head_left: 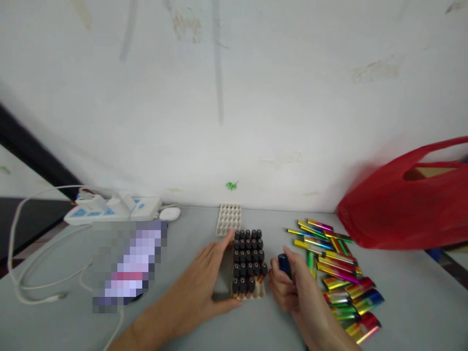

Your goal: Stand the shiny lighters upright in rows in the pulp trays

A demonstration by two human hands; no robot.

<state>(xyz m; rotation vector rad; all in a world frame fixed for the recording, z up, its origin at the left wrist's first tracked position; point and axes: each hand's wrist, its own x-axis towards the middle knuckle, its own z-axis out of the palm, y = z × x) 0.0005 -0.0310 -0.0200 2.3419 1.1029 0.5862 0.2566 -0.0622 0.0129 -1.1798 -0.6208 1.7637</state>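
A pale moulded tray (259,294) holds several upright black-topped tubes (248,256) in rows, each top with a small light spot. Some openings at its near right corner hold no tube. My left hand (199,280) spans the tray's left side, index fingertip at the far corner and thumb at the near edge. Just right of the tray, my right hand (288,282) is closed round a dark blue, black-topped tube (284,264), its lower part hidden by the fingers. Beside that hand lies a loose heap of shiny rainbow-coloured metallic tubes (338,263).
A second pale tray (229,217) with rows of openings lies against the wall. To the left are a white power strip (146,208) with cables, a small white case (169,213) and a pixelated phone-like object (133,263). A red bag (409,204) stands at right.
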